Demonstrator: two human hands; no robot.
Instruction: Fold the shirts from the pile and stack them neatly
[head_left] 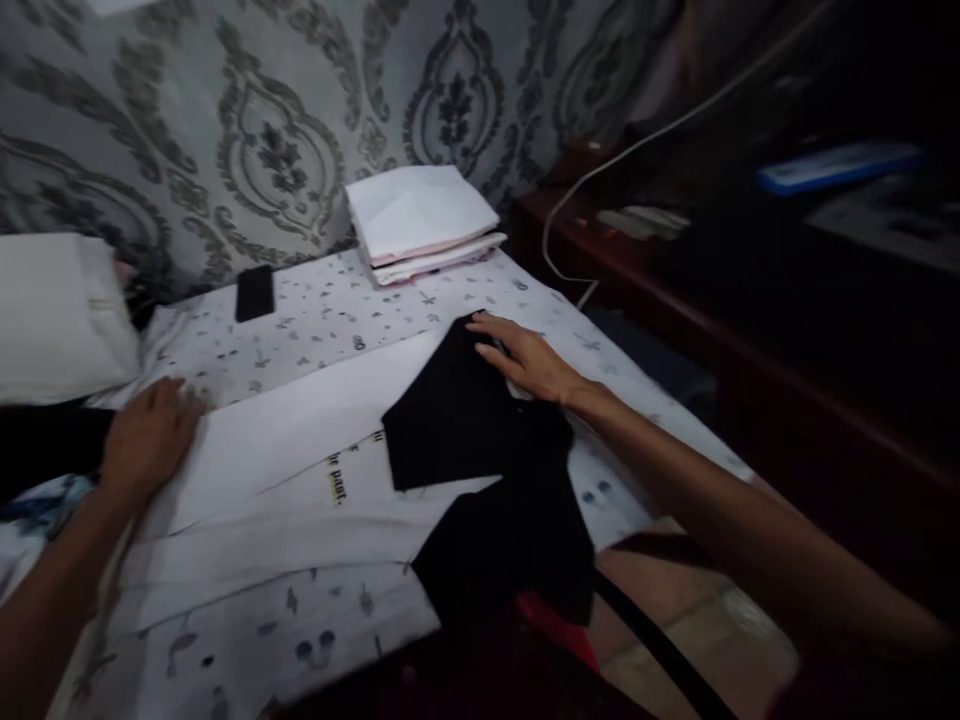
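Note:
A white garment with black sections, apparently a shirt (285,430), lies spread across the bed. Yellow-backed dark lettering shows near its middle, and creases run along its white part. My right hand (529,360) rests on the top of the black section (457,420), its fingers stretched out and apart. At the opposite end, my left hand (150,435) is at the edge of the white cloth. Its fingers are blurred, so whether they pinch the fabric is unclear.
Behind the shirt, a stack of folded clothes (424,215) stands against the patterned wall. A dark phone (255,293) lies on the printed sheet (322,305). White folded cloth (60,315) sits at left. A dark red wooden table (637,270) with a white cable (660,130) borders the right.

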